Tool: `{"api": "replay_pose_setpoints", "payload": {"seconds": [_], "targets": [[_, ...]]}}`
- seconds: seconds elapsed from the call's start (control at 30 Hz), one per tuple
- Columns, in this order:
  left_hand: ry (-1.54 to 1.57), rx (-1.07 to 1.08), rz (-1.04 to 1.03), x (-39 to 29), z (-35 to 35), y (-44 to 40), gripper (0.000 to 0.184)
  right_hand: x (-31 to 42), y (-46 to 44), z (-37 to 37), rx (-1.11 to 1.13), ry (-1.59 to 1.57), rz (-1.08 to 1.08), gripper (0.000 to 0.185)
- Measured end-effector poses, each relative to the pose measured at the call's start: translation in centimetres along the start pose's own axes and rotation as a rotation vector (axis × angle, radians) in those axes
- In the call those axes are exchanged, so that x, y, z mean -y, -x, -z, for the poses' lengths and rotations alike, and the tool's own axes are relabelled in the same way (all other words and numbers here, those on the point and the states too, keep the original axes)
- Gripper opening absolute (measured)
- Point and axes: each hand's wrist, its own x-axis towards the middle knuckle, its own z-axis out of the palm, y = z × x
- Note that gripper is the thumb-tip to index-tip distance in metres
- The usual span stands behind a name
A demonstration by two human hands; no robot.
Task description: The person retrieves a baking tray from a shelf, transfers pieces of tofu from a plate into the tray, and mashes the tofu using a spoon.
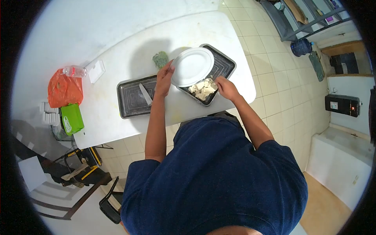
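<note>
My left hand grips the edge of a white plate, which is tilted above a dark rectangular tray. Pale, crumbly chunks of food lie in the near part of that tray, just below the plate's lower rim. Closed at the right side of the chunks is my right hand; whatever is between its fingers is too small to make out. A second dark tray is left of my left forearm, with a knife lying in it. Beyond my left hand sits a small bag of green stuff.
On the white table's left side are an orange plastic bag, a clear bottle, a white box and a green packet. A black chair stands at the lower left. Metal shelving is at the upper right.
</note>
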Motion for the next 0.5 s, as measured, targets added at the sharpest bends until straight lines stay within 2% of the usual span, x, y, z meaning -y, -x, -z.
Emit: {"api": "replay_pose_setpoints", "payload": {"seconds": [0.3, 0.4, 0.5], "targets": [[0.044, -0.031, 0.019, -0.5, -0.5, 0.3, 0.033, 1.0, -1.5, 1.0, -0.02, -0.084, -0.019, 0.005], [0.051, -0.027, 0.017, -0.2, -0.6, 0.4, 0.033, 1.0, -2.6, 0.4, -0.087, -0.099, 0.055, 0.005], [0.076, -0.018, 0.005, 0.1, -0.3, 0.4, 0.033, 0.1, -2.3, 0.2, -0.011, -0.028, 0.076, 0.005]]}}
